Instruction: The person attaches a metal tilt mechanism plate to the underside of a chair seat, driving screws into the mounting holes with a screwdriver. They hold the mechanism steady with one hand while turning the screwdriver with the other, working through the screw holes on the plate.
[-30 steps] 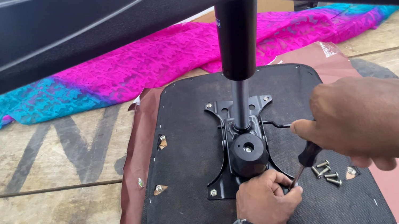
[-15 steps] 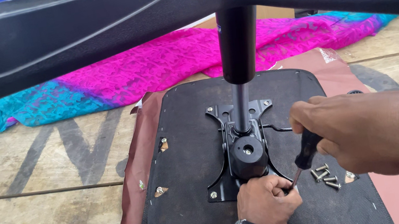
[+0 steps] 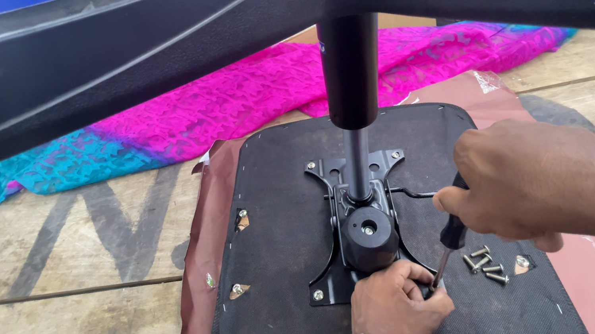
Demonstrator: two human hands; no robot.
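An upturned chair seat (image 3: 278,194) lies on the floor, black underside up, with a black metal mechanism plate (image 3: 359,221) bolted at its middle. A black gas cylinder (image 3: 351,77) rises from the plate to the chair base (image 3: 133,49) overhead. My right hand (image 3: 533,180) grips a black-handled screwdriver (image 3: 450,234), its tip pointing down at the plate's near right corner. My left hand (image 3: 397,307), with a wristwatch, rests curled at that same corner beside the tip. Several loose screws (image 3: 484,260) lie on the seat just right of the screwdriver.
A pink and blue patterned cloth (image 3: 223,107) lies on the wooden plank floor (image 3: 56,312) behind the seat. Maroon upholstery (image 3: 197,264) wraps the seat's edges. The black star base spans the top of the view.
My right hand has shifted slightly on the screwdriver and tilted it, with the tip staying at the plate's near right corner. My left hand has stayed at that corner.
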